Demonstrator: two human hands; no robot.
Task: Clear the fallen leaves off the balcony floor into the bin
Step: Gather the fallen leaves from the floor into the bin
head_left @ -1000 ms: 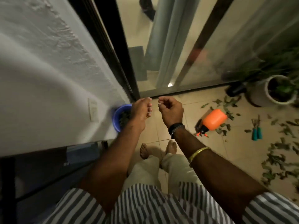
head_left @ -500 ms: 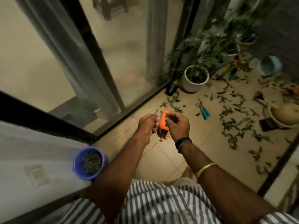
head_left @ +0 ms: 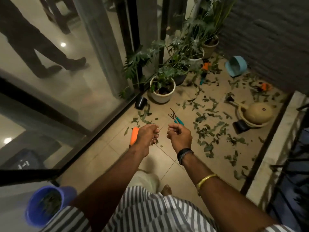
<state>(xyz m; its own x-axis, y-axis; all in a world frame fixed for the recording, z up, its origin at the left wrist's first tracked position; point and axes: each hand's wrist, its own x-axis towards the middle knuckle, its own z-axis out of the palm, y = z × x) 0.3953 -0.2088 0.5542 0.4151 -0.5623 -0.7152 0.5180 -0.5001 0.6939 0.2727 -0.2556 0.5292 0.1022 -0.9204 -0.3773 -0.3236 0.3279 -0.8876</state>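
Left hand (head_left: 147, 135) and right hand (head_left: 179, 137), raised side by side, fingers curled; whether either holds anything cannot be told. Leaves (head_left: 209, 131) lie scattered on the floor (head_left: 117, 158) ahead; the bin (head_left: 45, 205), part-filled, stands behind at lower left. Step, as judged: between loads. Next: crouch, gather another handful. An orange bottle (head_left: 134, 136) is half hidden by the left hand; motion blurs the bin.
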